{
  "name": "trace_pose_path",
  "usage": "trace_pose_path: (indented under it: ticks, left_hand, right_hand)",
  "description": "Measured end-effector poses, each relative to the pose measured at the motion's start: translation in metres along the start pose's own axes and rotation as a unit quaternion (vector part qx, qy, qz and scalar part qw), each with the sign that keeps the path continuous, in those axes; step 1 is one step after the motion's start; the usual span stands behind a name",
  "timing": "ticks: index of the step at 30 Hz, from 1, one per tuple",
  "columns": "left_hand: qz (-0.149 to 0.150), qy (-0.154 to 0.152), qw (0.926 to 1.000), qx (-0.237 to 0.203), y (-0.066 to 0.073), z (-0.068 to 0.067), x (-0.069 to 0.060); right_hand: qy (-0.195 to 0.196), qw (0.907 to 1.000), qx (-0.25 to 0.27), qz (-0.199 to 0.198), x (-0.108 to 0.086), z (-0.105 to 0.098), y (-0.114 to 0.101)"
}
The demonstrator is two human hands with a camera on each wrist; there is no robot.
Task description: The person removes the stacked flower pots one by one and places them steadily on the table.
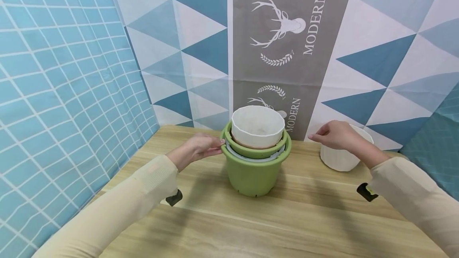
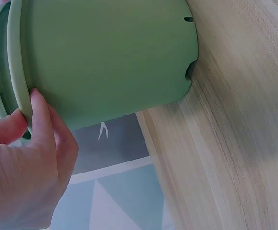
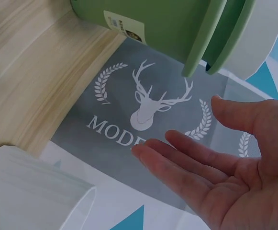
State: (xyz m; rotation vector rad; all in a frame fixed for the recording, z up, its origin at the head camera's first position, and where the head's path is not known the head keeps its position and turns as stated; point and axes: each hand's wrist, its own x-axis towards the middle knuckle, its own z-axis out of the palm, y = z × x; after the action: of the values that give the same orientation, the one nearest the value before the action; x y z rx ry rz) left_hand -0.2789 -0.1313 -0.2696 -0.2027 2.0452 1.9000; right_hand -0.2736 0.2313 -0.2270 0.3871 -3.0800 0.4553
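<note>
A green flowerpot (image 1: 254, 178) stands upright on the wooden table, with a grey rim, a second green pot (image 1: 256, 153) and a white flowerpot (image 1: 258, 132) nested in it. My left hand (image 1: 205, 146) pinches the left side of the outer green rim between thumb and fingers, as the left wrist view shows close up. To the right of the stack, my right hand (image 1: 335, 134) hovers in the air, fingers fairly straight and holding nothing. Behind it, partly hidden, another white flowerpot (image 1: 338, 158) stands on the table.
The wooden table (image 1: 229, 226) runs up to a wall hung with patterned cloth (image 1: 279, 71). Blue tiled-pattern cloth (image 1: 64, 90) covers the left side, and a teal cloth (image 1: 434, 146) hangs at the right. A label (image 3: 124, 26) is stuck on the outer green pot.
</note>
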Motion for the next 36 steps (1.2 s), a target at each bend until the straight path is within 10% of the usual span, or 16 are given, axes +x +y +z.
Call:
trace_pose_path:
  ticks: [36]
  left_hand:
    - [0.0, 0.002, 1.0, -0.006, -0.001, 0.0, 0.0]
  right_hand:
    - [-0.027, 0.999, 0.029, -0.02, 0.001, -0.005, -0.026]
